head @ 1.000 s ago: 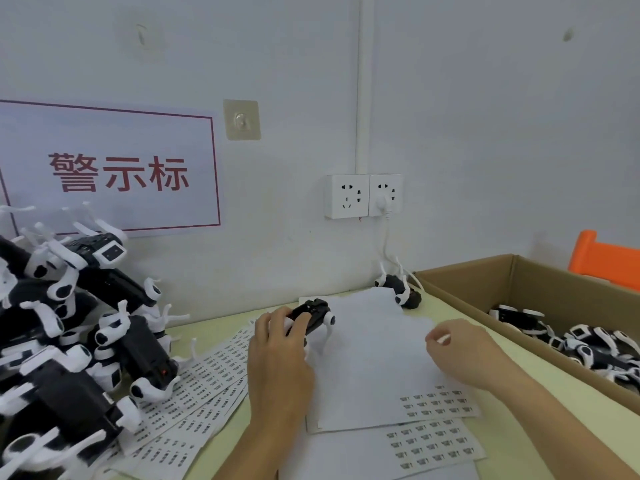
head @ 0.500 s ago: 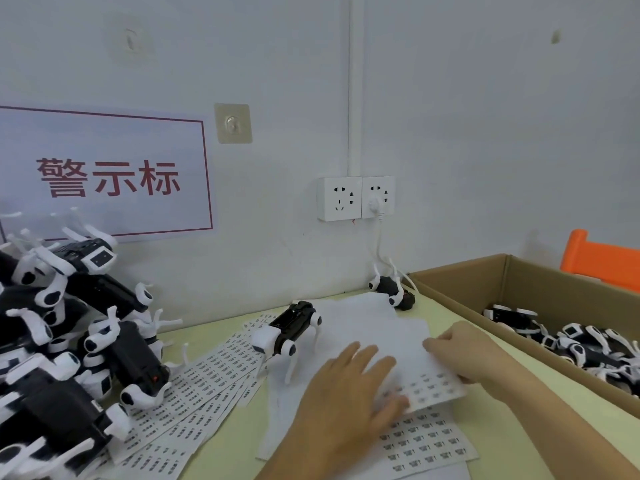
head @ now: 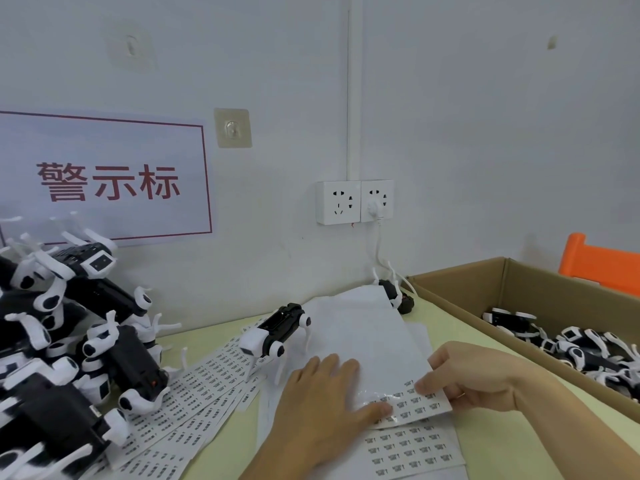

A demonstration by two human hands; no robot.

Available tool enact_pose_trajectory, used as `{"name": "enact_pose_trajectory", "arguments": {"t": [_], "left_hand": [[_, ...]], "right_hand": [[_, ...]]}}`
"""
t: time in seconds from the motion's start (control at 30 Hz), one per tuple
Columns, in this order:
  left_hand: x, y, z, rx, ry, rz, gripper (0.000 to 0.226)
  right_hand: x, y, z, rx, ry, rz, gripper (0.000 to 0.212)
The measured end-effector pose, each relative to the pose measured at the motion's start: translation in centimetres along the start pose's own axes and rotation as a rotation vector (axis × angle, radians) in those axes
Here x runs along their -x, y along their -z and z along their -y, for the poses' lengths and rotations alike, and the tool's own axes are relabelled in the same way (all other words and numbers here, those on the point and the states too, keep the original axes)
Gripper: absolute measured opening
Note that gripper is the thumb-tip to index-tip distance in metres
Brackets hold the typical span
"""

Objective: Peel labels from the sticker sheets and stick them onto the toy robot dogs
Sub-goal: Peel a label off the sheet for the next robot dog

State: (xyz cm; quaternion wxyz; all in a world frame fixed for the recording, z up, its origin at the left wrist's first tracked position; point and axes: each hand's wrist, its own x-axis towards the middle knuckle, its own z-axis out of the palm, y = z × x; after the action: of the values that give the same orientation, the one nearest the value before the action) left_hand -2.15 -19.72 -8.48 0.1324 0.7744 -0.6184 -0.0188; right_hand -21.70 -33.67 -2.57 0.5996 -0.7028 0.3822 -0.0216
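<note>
Left hand (head: 322, 407): laid flat with straight fingers on the top sticker sheet (head: 377, 358), thumb tip pressing among the printed labels near its lower edge; grasps nothing.
Right hand (head: 474, 379): fingers curled, pinching the right edge of that same sheet just beside the left thumb; a ring shows on one finger.
Top sticker sheet: mostly bare white backing, labels left only along the lower rows, beneath both hands; a second part-used sheet (head: 412, 452) lies under it, nearer the person.
Toy robot dog (head: 273, 336): black body, white legs, standing just beyond the left hand's fingertips, apart from it.
Full label sheets (head: 194, 407): fanned out left of the left hand.
Heap of robot dogs (head: 62, 344): far left of the left hand.
Cardboard box (head: 519, 292): right of the right hand, holding more dogs (head: 571, 348).
One dog (head: 394, 292): beyond the sheets, at the wall.
</note>
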Motion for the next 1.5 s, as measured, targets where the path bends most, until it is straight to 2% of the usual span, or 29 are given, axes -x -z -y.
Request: {"name": "enact_pose_trajectory", "arguments": {"t": [0.17, 0.4, 0.53, 0.67, 0.77, 0.87, 1.07, 1.2, 1.5], "left_hand": [[0.0, 0.1, 0.1, 0.04, 0.019, -0.008, 0.095], [0.1, 0.1, 0.2, 0.094, 0.027, -0.029, 0.09], [0.1, 0.3, 0.3, 0.125, 0.017, -0.059, 0.076], [0.2, 0.9, -0.3, 0.185, -0.043, -0.198, 0.052], [0.1, 1.3, -1.5, 0.34, -0.145, -0.257, 0.036], [0.1, 1.0, -2.5, 0.519, -0.169, -0.276, 0.028], [0.2, 0.1, -2.6, 0.699, -0.147, -0.316, 0.043], [0.2, 0.1, -2.7, 0.77, -0.145, -0.358, 0.034], [0.0, 1.1, -3.0, 0.811, -0.138, -0.42, 0.018]], "right_hand": [[0.0, 0.2, -0.1, -0.024, 0.048, 0.012, 0.024], [-0.2, 0.0, 0.0, -0.044, 0.105, -0.015, 0.014], [-0.4, -0.2, 0.0, -0.071, 0.154, -0.036, 0.014], [-0.4, -0.5, 0.3, -0.138, 0.196, -0.048, 0.012], [-0.5, -1.0, 0.5, -0.223, 0.243, -0.042, 0.011], [-0.7, -1.5, 0.6, -0.283, 0.308, -0.046, 0.009], [-1.1, -2.3, 0.6, -0.286, 0.386, -0.075, 0.02], [-1.5, -2.9, 0.3, -0.275, 0.451, -0.133, 0.031], [-1.7, -3.6, 0.5, -0.291, 0.508, -0.175, 0.017]]}}
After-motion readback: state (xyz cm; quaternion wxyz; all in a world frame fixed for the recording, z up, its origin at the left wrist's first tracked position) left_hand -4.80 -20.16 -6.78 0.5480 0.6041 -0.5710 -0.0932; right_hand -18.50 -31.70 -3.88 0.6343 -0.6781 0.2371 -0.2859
